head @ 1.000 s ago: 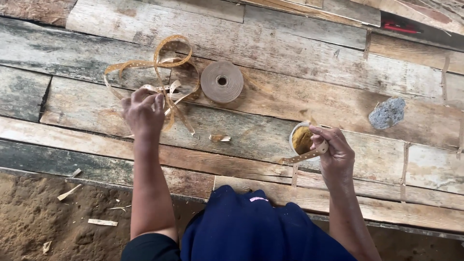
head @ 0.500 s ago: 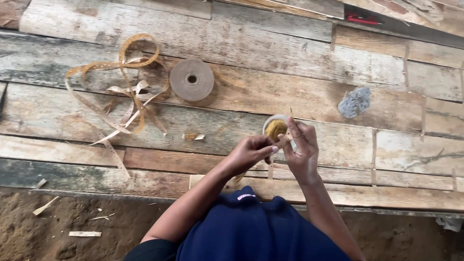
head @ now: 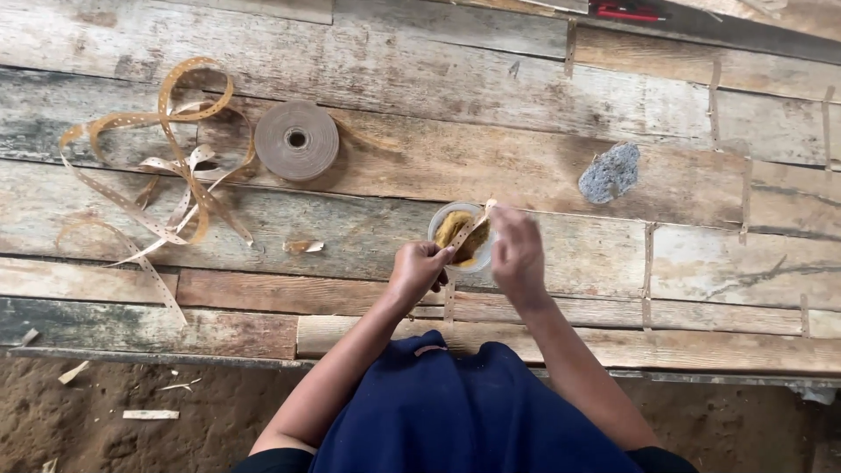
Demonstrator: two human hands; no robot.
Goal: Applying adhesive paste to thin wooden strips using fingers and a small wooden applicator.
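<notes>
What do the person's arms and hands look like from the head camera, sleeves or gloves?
Both hands are bare: no gloves, and no rings or wristbands that I can make out on the left hand or right hand. The forearms are uncovered up to the elbows. Dark sleeve edges show only at the bottom of the frame, beside a navy blue garment over the lap or torso.

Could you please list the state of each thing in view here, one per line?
Left hand: closed on the strip's lower end.
Right hand: pinching the strip near the cup.
Strip: held taut over the cup.
Small cup: open, holding yellow-brown paste.
Tape roll: wound, lying flat.
Loose perforated strips: uncoiled, tangled.
Grey stone: lying alone.
</notes>
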